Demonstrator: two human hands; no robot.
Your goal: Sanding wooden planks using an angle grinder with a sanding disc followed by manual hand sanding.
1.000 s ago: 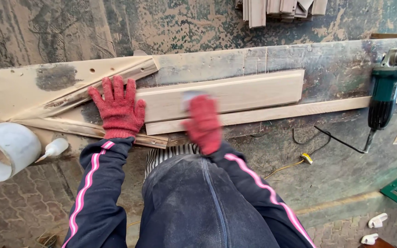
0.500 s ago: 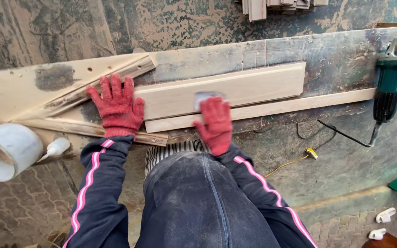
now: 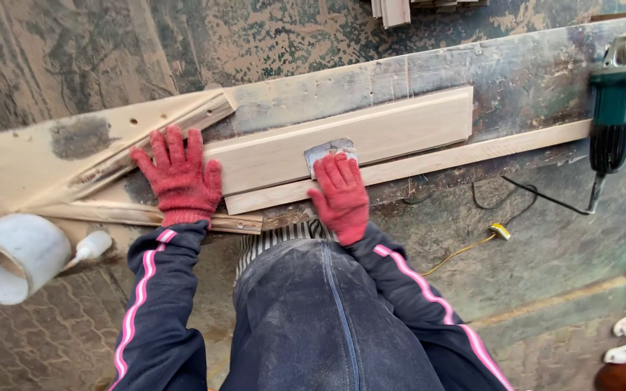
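**Sanding the panel by hand**

The left hand (image 3: pixel 177 179) lies flat, fingers spread, pinning the pale wooden panel (image 3: pixel 342 137) to the dusty workbench (image 3: pixel 530 72). The right hand (image 3: pixel 340 195) presses a grey sanding sheet (image 3: pixel 327 150) onto the panel's near edge, fingers together over it — likely mid-sanding; the next stroke needs even pressure along the grain.

Sandpaper sheet (image 3: pixel 330 151) mostly hidden under right hand (image 3: pixel 340 194); angle grinder (image 3: pixel 614 108) head cut off at right edge (disc unseen); white roll (image 3: pixel 10 255) cropped at left edge.
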